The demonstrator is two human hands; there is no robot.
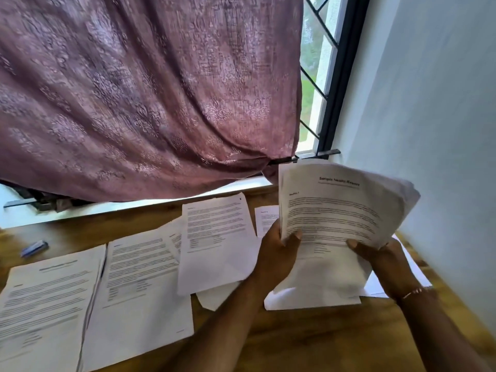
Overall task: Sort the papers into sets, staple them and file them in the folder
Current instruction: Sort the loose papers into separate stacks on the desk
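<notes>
Reached in over the wooden table [295, 334] with both forearms, a bracelet [413, 292] on the right wrist. Held a sheaf of papers [341, 210] tilted up to face the camera, long axis running from the hands up and away, heading at the far end, lines of print reading upright. Pinched its lower left edge with the left hand [276, 253], thumb pressed on the printed face, fingers curled behind. Pinched the lower right edge with the right hand [381, 259], thumb on the front too, other fingers hidden behind the sheets. Hung the bottom edge below both thumbs, over blank sheets [311, 302] lying flat; touching or not, could not tell. Lay spread to the left: three printed pages [139, 285], overlapping. Farther left, a small blue thing [34, 248], blurred. Beyond, a purple curtain [147, 98] over a window [319, 76]
</notes>
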